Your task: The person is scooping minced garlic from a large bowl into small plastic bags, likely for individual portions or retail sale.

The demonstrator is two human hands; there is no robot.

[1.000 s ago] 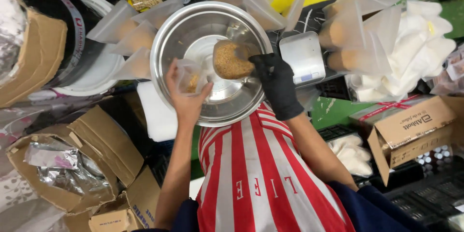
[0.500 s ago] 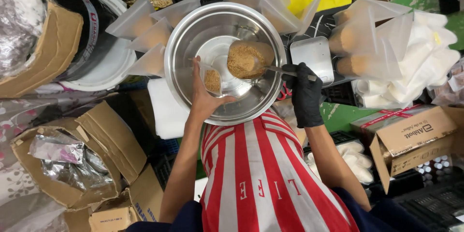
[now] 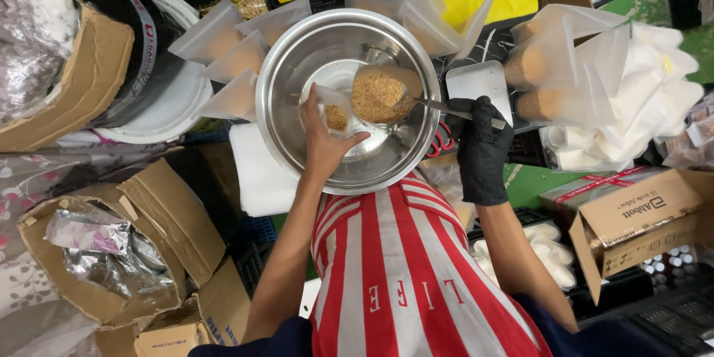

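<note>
A large steel bowl (image 3: 290, 123) sits in front of me above my red and white striped apron. My bare left hand (image 3: 323, 145) holds a small clear plastic bag (image 3: 335, 113) over the bowl, with some brown granules in it. My right hand (image 3: 482, 145), in a black glove, grips the handle of a metal scoop (image 3: 381, 93) heaped with brown granules. The scoop's mouth tilts toward the bag's open top.
Filled clear bags (image 3: 223, 56) of granules stand left of the bowl, and more (image 3: 547, 74) stand to the right beside a stack of white bags (image 3: 647, 97). A small white scale (image 3: 476, 82) lies by the bowl. Cardboard boxes (image 3: 111, 253) sit at left, and another box (image 3: 632, 216) at right.
The scoop, full of granules, has lifted and swung toward the bag. My right hand moved outward to the right along the handle. My left hand kept the bag over the bowl.
</note>
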